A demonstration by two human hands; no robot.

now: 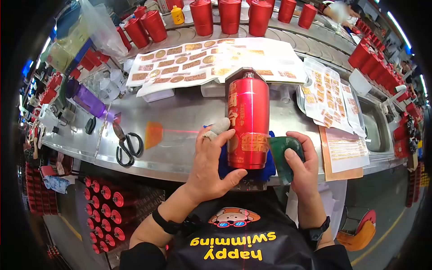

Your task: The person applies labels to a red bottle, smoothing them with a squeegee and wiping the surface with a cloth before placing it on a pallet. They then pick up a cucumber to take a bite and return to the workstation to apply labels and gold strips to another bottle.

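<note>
A shiny red bottle [255,105] with gold lettering lies in front of me, its neck pointing away. Near its lower end is a gold patterned label [254,142]. My left hand [209,164] holds the bottle's left side, fingers against it and thumb by the base; a pale covering wraps one finger. My right hand [307,173] grips a flat green scraper [282,157], thumb on top. The scraper's left edge meets the bottle beside the label. Under the bottle, a blue cloth [269,165] shows partly, and a dark holder [243,72] frames its far end.
Sheets of gold stickers [180,63] lie behind the bottle, with more sticker sheets [328,92] at right by a sink [375,128]. Scissors [126,141] and a purple bottle [90,100] are at left. Several red bottles [230,18] stand on the conveyor beyond.
</note>
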